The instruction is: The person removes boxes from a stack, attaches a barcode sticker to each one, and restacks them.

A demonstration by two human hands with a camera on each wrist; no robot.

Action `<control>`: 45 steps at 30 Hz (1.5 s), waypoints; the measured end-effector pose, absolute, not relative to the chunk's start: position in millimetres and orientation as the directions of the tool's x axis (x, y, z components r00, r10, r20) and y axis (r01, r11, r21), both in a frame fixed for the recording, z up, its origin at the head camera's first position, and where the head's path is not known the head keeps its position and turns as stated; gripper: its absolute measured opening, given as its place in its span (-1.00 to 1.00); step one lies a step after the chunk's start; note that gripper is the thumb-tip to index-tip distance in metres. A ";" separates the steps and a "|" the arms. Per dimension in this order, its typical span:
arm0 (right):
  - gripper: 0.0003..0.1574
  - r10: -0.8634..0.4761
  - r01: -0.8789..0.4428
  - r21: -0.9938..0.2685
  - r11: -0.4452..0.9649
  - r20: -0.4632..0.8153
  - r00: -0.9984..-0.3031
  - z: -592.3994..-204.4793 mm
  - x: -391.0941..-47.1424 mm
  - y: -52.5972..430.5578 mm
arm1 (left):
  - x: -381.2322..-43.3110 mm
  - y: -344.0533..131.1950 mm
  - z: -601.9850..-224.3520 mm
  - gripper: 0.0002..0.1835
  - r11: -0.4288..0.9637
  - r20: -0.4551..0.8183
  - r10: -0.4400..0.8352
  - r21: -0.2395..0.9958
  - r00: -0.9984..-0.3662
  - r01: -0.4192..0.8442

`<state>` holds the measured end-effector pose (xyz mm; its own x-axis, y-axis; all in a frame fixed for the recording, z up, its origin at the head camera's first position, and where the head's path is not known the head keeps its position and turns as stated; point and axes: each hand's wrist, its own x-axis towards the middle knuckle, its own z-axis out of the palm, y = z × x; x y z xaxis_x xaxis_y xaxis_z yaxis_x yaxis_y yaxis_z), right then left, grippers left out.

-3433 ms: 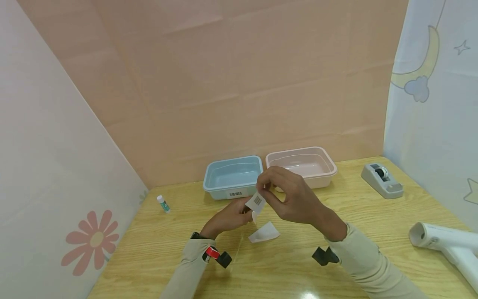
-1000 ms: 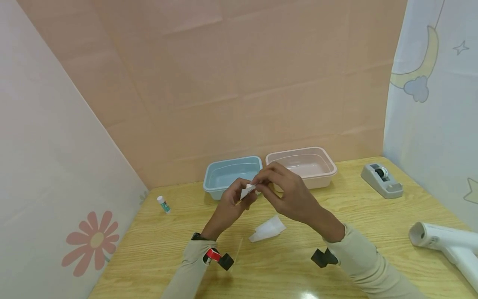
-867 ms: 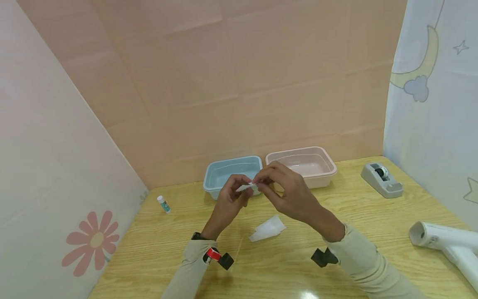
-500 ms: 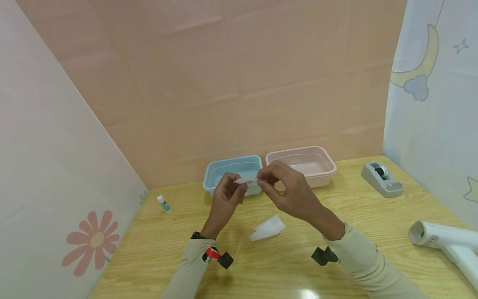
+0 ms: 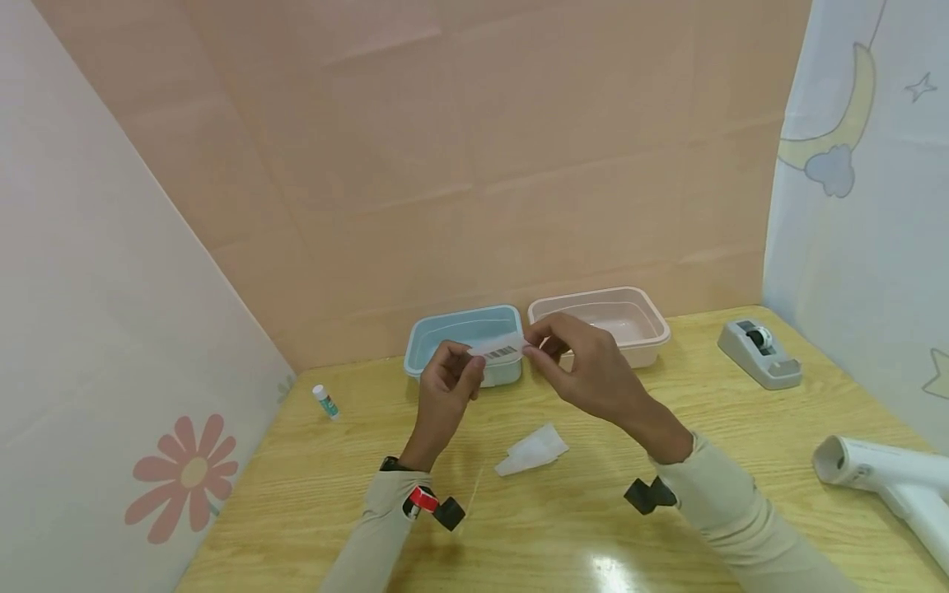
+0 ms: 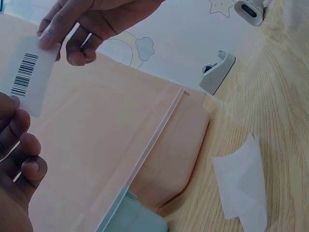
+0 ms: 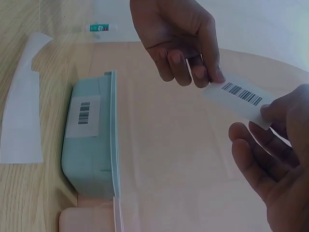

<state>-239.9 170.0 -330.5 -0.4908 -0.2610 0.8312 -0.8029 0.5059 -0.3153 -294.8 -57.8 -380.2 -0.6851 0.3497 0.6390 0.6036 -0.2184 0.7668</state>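
A white barcode label (image 5: 499,349) is stretched between both hands, above the front of the blue basin (image 5: 426,371). My left hand (image 5: 443,394) pinches its left end between thumb and finger. The other end is pinched by my right hand (image 5: 586,362). Black bars show on the side facing me, and the right wrist view shows the label (image 7: 241,94) held flat and tilted. A second barcode label (image 7: 83,116) is stuck on the basin's front wall. White backing paper (image 5: 532,450) lies on the table below the hands.
A pink basin (image 5: 645,356) stands right of the blue one, against the back wall. A glue stick (image 5: 325,402) lies at the left. To the right are a grey tape dispenser (image 5: 759,356) and a white pipe-shaped object (image 5: 882,469) at the table's edge.
The label has gone from hanging off the right hand to being held at both ends, its bars turned toward me. The left hand rose; a piece of backing paper joined the one on the table.
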 end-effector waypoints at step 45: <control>-0.87 -0.377 -0.526 -0.439 0.728 0.383 -0.843 -324.3 -247.3 216.3 | -268.0 -31.1 -365.9 -0.84 0.053 0.366 0.431 0.902 -0.825 0.428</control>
